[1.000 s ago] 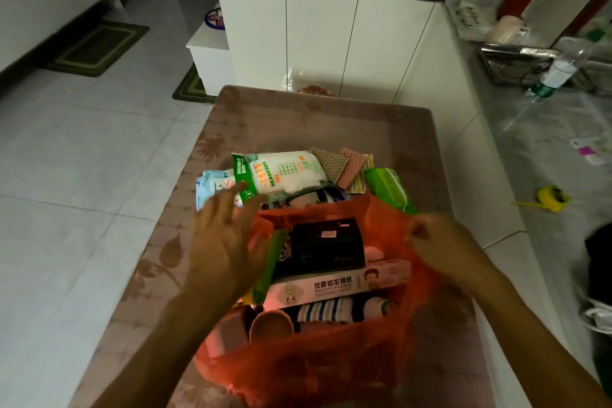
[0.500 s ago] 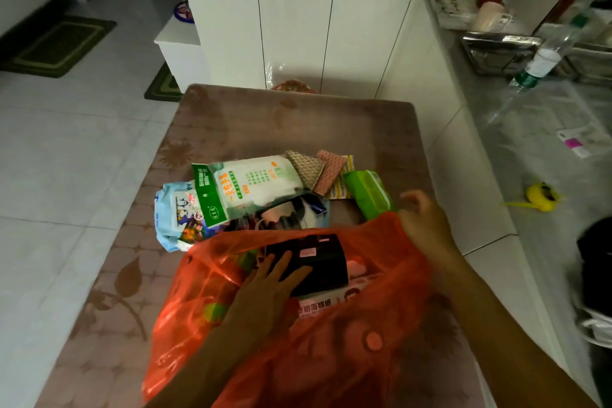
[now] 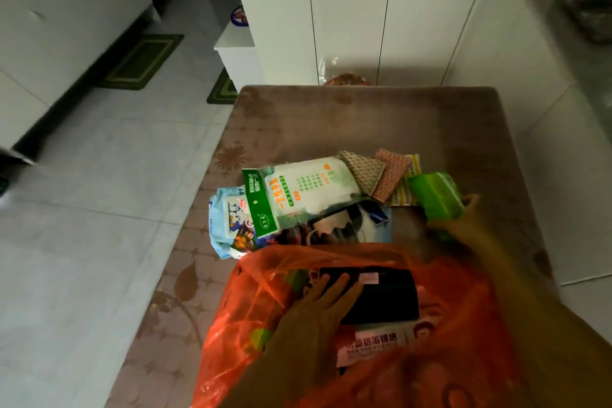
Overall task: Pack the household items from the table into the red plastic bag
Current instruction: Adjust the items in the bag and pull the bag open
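Note:
The red plastic bag [image 3: 251, 318] lies open on the brown table [image 3: 364, 122], near me. Inside it my left hand [image 3: 318, 311] rests with straight fingers on a black box [image 3: 384, 295]; a white box with printed text [image 3: 374, 344] lies under that. My right hand [image 3: 463, 225] reaches past the bag's far rim and grips a green packet [image 3: 433, 192]. Behind the bag lie a white-and-green pouch [image 3: 298, 195], a blue wipes pack [image 3: 231, 225], a flat pack with a picture [image 3: 351, 225] and folded cloths [image 3: 381, 172].
White cabinets [image 3: 347, 20] stand beyond the table's far edge. Tiled floor [image 3: 99, 209] lies to the left, with green mats [image 3: 142, 60]. A counter with cluttered items [image 3: 583, 10] runs along the right.
My right hand has moved from the bag's rim to the green packet and closed on it. My left hand stays on the black box inside the bag.

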Demonstrator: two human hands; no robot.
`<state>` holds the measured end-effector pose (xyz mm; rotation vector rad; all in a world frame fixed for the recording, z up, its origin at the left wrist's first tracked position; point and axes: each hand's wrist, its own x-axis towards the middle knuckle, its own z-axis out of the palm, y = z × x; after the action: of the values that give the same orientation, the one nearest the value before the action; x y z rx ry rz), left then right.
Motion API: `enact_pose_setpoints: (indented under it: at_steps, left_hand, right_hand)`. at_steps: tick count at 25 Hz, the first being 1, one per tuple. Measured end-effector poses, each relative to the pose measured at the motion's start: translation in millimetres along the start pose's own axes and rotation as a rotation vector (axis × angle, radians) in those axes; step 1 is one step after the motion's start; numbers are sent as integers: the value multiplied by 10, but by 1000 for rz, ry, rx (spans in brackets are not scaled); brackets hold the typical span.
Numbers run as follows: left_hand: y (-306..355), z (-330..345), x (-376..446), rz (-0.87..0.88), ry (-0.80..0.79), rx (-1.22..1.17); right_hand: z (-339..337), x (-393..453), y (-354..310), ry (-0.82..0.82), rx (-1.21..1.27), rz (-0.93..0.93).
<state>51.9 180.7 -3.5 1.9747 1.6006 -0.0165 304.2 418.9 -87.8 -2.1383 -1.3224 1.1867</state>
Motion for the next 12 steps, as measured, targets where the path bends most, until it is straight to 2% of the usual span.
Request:
enact_pose_setpoints:
  at_steps: [2, 3, 6, 9, 11, 12]
  left_hand:
    - [-43, -107, -22, 9, 31, -15]
    - [-90, -132, -30, 22, 44, 8]
    - [-162, -136, -72, 46, 93, 3]
    - [-162, -213, -227, 25, 298, -131]
    - [-159, -376, -480, -28, 541, -276]
    - [-143, -506, -619, -83, 669, -414]
  right_hand:
    - [82, -32, -107, 15, 112, 9]
    - [92, -112, -195, 7, 184, 70]
    - [34, -497, -318, -126, 443, 170]
    - [-231, -1174, -513, -123, 679, -29]
    - [-407, -1712, -592, -254, 771, -209]
    - [-458, -1959, -623, -352, 739, -294]
